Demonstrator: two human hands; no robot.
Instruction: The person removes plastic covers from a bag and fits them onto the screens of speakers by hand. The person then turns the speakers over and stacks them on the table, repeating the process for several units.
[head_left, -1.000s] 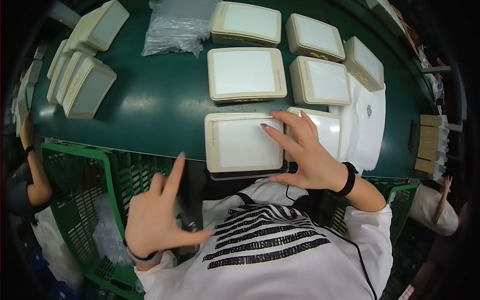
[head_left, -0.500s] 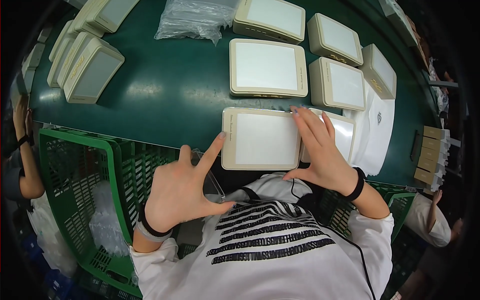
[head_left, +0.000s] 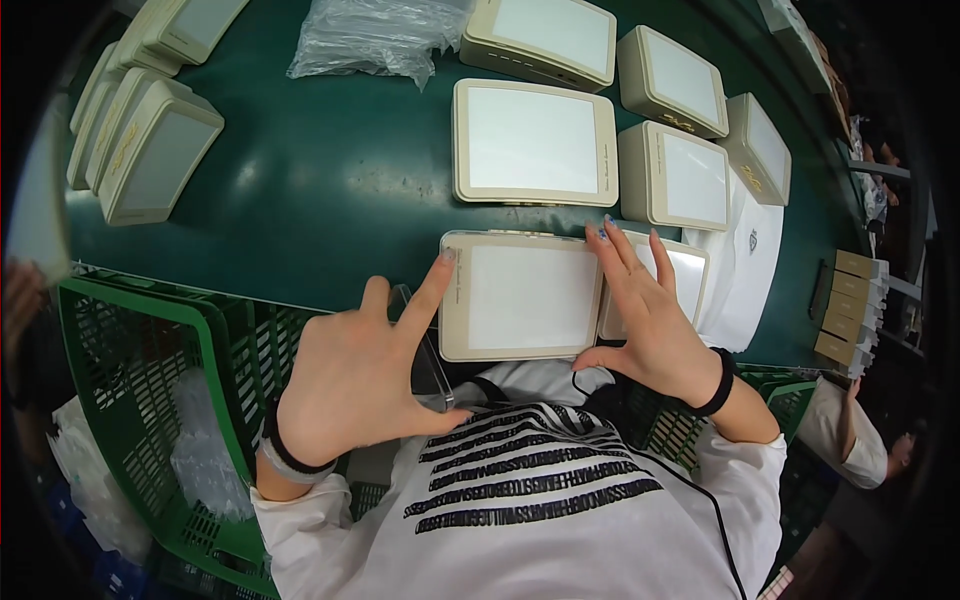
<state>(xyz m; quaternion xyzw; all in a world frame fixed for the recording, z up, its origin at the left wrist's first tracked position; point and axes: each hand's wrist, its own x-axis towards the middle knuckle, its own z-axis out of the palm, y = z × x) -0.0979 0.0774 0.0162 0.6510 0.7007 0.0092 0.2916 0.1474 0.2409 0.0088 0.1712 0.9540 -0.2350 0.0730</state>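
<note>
Head view: left hand [head_left: 348,378], right hand [head_left: 652,332] splayed, flanking box [head_left: 530,297].

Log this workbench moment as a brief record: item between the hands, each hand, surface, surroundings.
Item: cream box with white panel
Left hand: spread, index fingertip at the box's upper left corner
Right hand: spread, fingertips at its upper right corner, thumb near its lower right
Surface: dark green table
Farther back: more cream boxes, pile of clear plastic
Lower left: green crate
</note>
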